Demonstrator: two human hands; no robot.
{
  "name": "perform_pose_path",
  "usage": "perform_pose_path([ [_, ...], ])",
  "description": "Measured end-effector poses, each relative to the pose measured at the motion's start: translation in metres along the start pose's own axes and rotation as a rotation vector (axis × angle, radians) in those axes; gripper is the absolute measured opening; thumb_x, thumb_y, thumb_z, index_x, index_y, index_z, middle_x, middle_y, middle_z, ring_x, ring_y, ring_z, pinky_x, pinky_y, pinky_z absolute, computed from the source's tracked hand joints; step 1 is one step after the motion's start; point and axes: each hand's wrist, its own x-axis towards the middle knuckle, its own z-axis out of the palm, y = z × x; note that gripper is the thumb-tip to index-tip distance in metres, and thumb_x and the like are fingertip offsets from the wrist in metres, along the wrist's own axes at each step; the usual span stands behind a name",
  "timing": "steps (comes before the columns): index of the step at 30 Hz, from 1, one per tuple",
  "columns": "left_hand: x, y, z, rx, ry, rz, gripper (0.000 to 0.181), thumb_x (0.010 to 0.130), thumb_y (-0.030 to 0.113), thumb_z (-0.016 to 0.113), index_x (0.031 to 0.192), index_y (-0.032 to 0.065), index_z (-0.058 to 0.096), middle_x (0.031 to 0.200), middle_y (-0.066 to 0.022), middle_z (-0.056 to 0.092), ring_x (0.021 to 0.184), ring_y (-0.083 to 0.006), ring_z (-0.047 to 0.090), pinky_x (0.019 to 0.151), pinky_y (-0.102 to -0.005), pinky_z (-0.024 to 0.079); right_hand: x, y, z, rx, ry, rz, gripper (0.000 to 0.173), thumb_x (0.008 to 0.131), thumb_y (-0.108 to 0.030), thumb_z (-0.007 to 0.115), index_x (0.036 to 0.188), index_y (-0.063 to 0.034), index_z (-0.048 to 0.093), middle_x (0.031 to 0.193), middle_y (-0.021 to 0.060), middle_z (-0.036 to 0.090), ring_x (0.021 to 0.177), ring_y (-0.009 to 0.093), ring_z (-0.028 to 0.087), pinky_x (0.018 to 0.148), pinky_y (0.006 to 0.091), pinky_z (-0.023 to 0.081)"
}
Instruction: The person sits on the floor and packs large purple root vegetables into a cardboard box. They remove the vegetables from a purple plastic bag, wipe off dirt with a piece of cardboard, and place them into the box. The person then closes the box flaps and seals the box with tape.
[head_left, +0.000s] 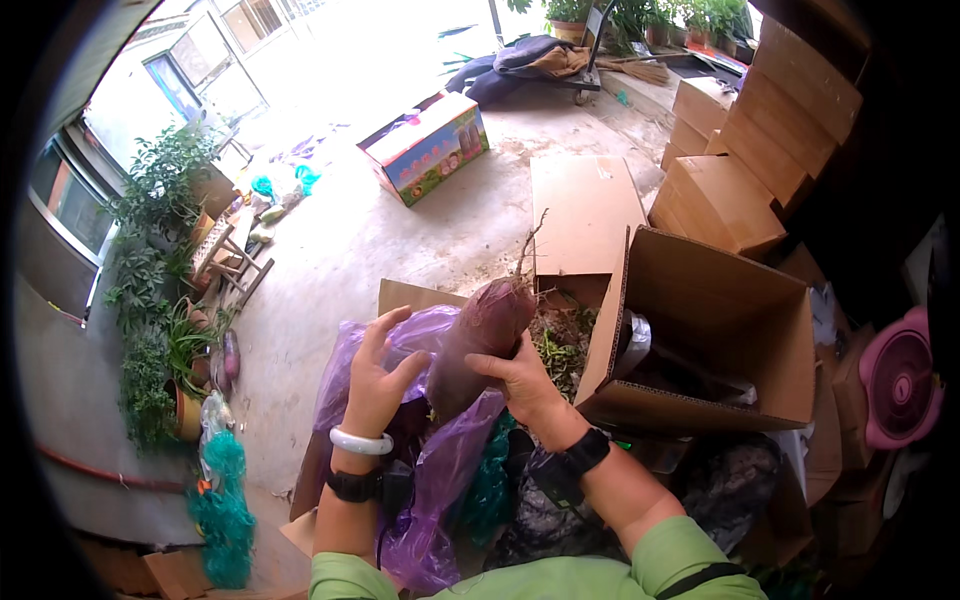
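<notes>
A large purple-brown root vegetable (480, 341), with thin dry roots trailing from its far end, is held by my right hand (529, 375). The thumb lies across its near side and the other fingers are mostly hidden behind it. My left hand (386, 379) is raised just left of the root, thumb and fingers spread, holding nothing. Beneath both hands a purple plastic bag (450, 472) lines a cardboard box whose flap (416, 295) shows behind the bag. The bag's contents are dark and hard to make out.
An open cardboard box (712, 300) stands to my right, beside a closed carton (589, 214) and stacked boxes (787, 105). A printed box (431, 146) sits ahead on the concrete. Potted plants (154, 300) and a small stool (229, 255) line the left wall. Green netting (225, 510) lies near-left.
</notes>
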Motion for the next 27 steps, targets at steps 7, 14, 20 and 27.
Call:
perform_pose_path([
  [7,0.044,0.003,0.031,0.201,-0.131,0.208,0.066,0.071,0.020,0.080,0.129,0.0037,0.053,0.116,-0.0113,0.063,0.113,-0.0220,0.057,0.099,-0.0336,0.042,0.004,-0.004,-0.008,-0.050,-0.021,0.014,0.077,0.066,0.005,0.077,0.131,-0.0070,0.038,0.123,0.0076,0.053,0.113,0.021,0.054,0.097,0.0351,0.045],
  [14,0.044,0.005,0.047,0.101,-0.088,0.187,0.049,0.073,0.013,0.078,0.117,0.0014,0.061,0.106,-0.0105,0.065,0.105,-0.0209,0.060,0.094,-0.0320,0.045,0.011,-0.004,-0.027,0.053,-0.178,0.130,0.066,0.064,0.006,0.068,0.126,-0.0044,0.047,0.115,0.0059,0.058,0.107,0.019,0.058,0.093,0.0319,0.046],
  [20,0.037,0.018,0.052,0.073,-0.022,0.241,0.022,0.077,0.003,0.071,0.098,-0.0013,0.067,0.098,-0.0101,0.066,0.094,-0.0202,0.063,0.086,-0.0304,0.048,0.011,-0.010,-0.036,0.091,-0.259,0.226,0.064,0.064,0.006,0.061,0.126,-0.0013,0.049,0.114,0.0060,0.059,0.106,0.019,0.058,0.093,0.0311,0.046],
  [27,0.038,0.013,0.046,0.016,-0.006,0.198,0.011,0.084,0.001,0.064,0.095,-0.0016,0.067,0.096,-0.0087,0.066,0.091,-0.0169,0.062,0.083,-0.0270,0.048,0.010,-0.009,-0.038,0.168,-0.307,0.251,0.069,0.057,0.002,0.058,0.126,0.0032,0.049,0.116,0.0109,0.060,0.109,0.025,0.058,0.097,0.0359,0.045],
])
